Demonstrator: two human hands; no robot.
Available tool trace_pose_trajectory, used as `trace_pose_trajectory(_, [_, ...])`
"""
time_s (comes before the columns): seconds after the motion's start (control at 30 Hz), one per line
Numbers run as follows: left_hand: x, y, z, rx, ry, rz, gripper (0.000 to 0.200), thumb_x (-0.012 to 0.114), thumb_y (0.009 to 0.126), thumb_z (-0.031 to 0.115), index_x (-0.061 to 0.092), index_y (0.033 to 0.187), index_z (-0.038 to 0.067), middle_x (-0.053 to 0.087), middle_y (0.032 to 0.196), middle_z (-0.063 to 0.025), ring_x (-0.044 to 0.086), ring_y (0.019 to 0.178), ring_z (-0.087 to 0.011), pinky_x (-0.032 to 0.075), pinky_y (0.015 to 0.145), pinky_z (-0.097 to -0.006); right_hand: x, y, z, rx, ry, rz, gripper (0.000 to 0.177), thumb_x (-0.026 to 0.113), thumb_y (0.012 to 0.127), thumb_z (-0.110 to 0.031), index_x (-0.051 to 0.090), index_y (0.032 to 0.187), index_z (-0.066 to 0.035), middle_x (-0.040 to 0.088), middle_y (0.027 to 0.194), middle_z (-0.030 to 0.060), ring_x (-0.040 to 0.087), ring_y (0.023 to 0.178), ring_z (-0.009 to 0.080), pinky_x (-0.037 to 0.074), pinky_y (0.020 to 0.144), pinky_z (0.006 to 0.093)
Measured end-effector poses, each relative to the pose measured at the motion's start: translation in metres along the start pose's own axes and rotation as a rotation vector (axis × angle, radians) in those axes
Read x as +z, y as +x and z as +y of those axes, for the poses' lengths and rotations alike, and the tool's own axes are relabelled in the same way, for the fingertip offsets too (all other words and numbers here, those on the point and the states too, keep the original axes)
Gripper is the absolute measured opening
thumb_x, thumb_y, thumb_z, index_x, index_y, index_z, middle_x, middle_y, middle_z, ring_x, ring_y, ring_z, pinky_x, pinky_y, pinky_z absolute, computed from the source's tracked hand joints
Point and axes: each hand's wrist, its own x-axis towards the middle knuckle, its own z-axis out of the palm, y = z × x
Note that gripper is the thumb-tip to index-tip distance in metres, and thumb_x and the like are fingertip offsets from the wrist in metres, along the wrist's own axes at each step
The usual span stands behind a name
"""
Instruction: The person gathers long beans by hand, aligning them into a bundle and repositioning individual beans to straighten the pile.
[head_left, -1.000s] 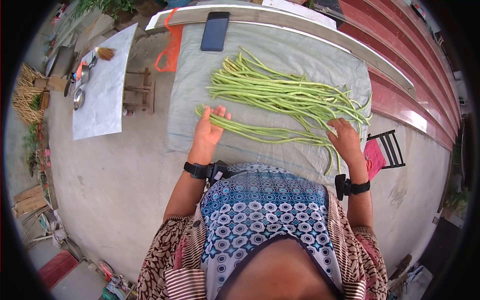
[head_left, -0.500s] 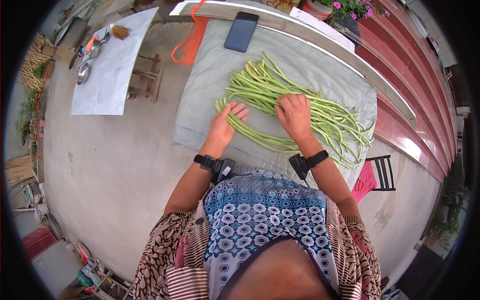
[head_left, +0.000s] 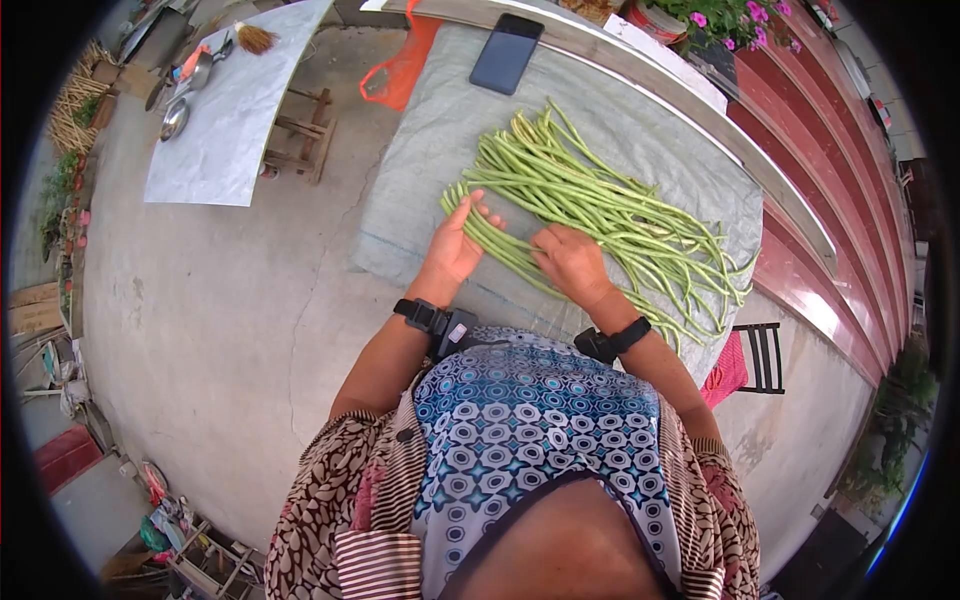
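A large pile of long green beans (head_left: 620, 215) lies spread on a grey-green cloth (head_left: 400, 200). My left hand (head_left: 460, 240) is wrapped round the left ends of a smaller bunch of beans (head_left: 510, 250), at the near left side of the pile. To the right, my right hand (head_left: 570, 262) has its fingers curled down on the same bunch, further along it. What its fingertips grip is partly hidden under the hand.
At the cloth's far edge lie a dark phone (head_left: 507, 55) and an orange bag (head_left: 405, 65). Behind runs a long pale board (head_left: 660, 75). A second table (head_left: 225, 130) with metal bowls stands left. Right are red steps (head_left: 800, 150) and a black stool (head_left: 762, 358).
My right hand has moved from the large pile down and left onto the smaller bunch. The left hand still holds the bunch's ends. The whole view has shifted slightly.
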Motion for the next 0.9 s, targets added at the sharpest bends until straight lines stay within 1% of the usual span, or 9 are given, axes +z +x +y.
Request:
trace_pose_trajectory(0.1, [0.009, 0.001, -0.004, -0.015, 0.049, 0.112, 0.03, 0.051, 0.1, 0.026, 0.051, 0.121, 0.006, 0.048, 0.072, 0.0018, 0.051, 0.068, -0.0161, 0.05, 0.078, -0.0388, -0.006, -0.005, 0.004, -0.018, -0.003, -0.024, 0.017, 0.07, 0.076, -0.017, 0.058, 0.087, -0.011, 0.057, 0.078, 0.0085, 0.06, 0.071, 0.0304, 0.048, 0.062, 0.0412])
trace_pose_trajectory(0.23, [0.018, 0.001, -0.006, 0.029, 0.099, 0.19, 0.028, 0.053, 0.099, 0.026, 0.052, 0.118, 0.006, 0.043, 0.068, 0.003, 0.045, 0.062, -0.0133, 0.048, 0.07, -0.0363, -0.023, -0.025, 0.002, 0.109, -0.035, -0.112, 0.016, 0.067, 0.082, -0.025, 0.059, 0.085, -0.011, 0.058, 0.072, 0.0084, 0.061, 0.066, 0.0299, 0.048, 0.058, 0.0412])
trace_pose_trajectory(0.43, [0.011, 0.003, -0.001, 0.074, 0.089, 0.256, 0.025, 0.055, 0.098, 0.025, 0.053, 0.114, 0.006, 0.042, 0.066, 0.0033, 0.044, 0.058, -0.0126, 0.046, 0.064, -0.0357, -0.058, -0.054, 0.017, 0.196, -0.242, -0.192, 0.028, 0.063, 0.086, -0.033, 0.062, 0.072, -0.01, 0.059, 0.07, 0.0082, 0.06, 0.061, 0.0298, 0.047, 0.053, 0.041])
trace_pose_trajectory(0.5, [0.005, 0.005, 0.003, 0.08, 0.061, 0.259, 0.023, 0.056, 0.097, 0.025, 0.055, 0.111, 0.007, 0.042, 0.065, 0.0042, 0.044, 0.058, -0.0121, 0.045, 0.065, -0.0356, -0.07, -0.063, 0.022, 0.219, -0.236, -0.106, 0.024, 0.066, 0.084, -0.03, 0.063, 0.072, -0.01, 0.059, 0.071, 0.007, 0.059, 0.059, 0.0294, 0.047, 0.052, 0.0407])
trace_pose_trajectory(0.57, [0.004, 0.007, 0.003, 0.083, 0.1, 0.281, 0.026, 0.055, 0.097, 0.025, 0.052, 0.115, 0.006, 0.043, 0.067, 0.0021, 0.044, 0.058, -0.0126, 0.045, 0.062, -0.0354, -0.074, -0.072, 0.027, 0.205, -0.241, -0.018, 0.02, 0.068, 0.083, -0.028, 0.064, 0.074, -0.011, 0.059, 0.072, 0.0063, 0.059, 0.058, 0.0289, 0.047, 0.051, 0.0401])
trace_pose_trajectory(0.6, [0.004, 0.008, 0.002, 0.083, 0.123, 0.291, 0.028, 0.054, 0.097, 0.025, 0.051, 0.116, 0.005, 0.044, 0.067, 0.0011, 0.044, 0.058, -0.0129, 0.045, 0.06, -0.0353, -0.073, -0.071, 0.02, 0.255, -0.214, 0.014, 0.013, 0.071, 0.079, -0.022, 0.064, 0.08, -0.012, 0.06, 0.077, 0.0043, 0.061, 0.066, 0.027, 0.049, 0.059, 0.0388])
trace_pose_trajectory(0.7, [0.01, 0.008, 0.001, 0.1, 0.164, 0.317, 0.03, 0.053, 0.098, 0.024, 0.05, 0.119, 0.004, 0.047, 0.069, -0.0011, 0.046, 0.059, -0.014, 0.046, 0.06, -0.036, -0.057, -0.059, 0.017, 0.147, -0.273, 0.101, 0.016, 0.072, 0.076, -0.02, 0.064, 0.088, -0.013, 0.06, 0.082, 0.0031, 0.06, 0.075, 0.025, 0.048, 0.067, 0.0386])
trace_pose_trajectory(0.73, [0.01, 0.008, 0.0, 0.092, 0.181, 0.321, 0.031, 0.053, 0.098, 0.024, 0.049, 0.12, 0.003, 0.049, 0.071, -0.0025, 0.048, 0.061, -0.0151, 0.047, 0.062, -0.0364, -0.051, -0.056, 0.015, 0.187, -0.3, 0.05, 0.019, 0.071, 0.075, -0.018, 0.064, 0.092, -0.013, 0.059, 0.085, 0.0025, 0.059, 0.081, 0.0237, 0.047, 0.07, 0.0385])
trace_pose_trajectory(0.9, [0.014, -0.002, 0.002, 0.049, 0.272, 0.332, 0.034, 0.05, 0.099, 0.024, 0.046, 0.124, 0.002, 0.062, 0.088, -0.0101, 0.061, 0.074, -0.0216, 0.054, 0.071, -0.0386, -0.017, -0.053, 0.031, 0.284, -0.321, 0.029, 0.015, 0.069, 0.076, -0.016, 0.064, 0.089, -0.014, 0.06, 0.078, 0.0034, 0.059, 0.07, 0.025, 0.046, 0.065, 0.0384])
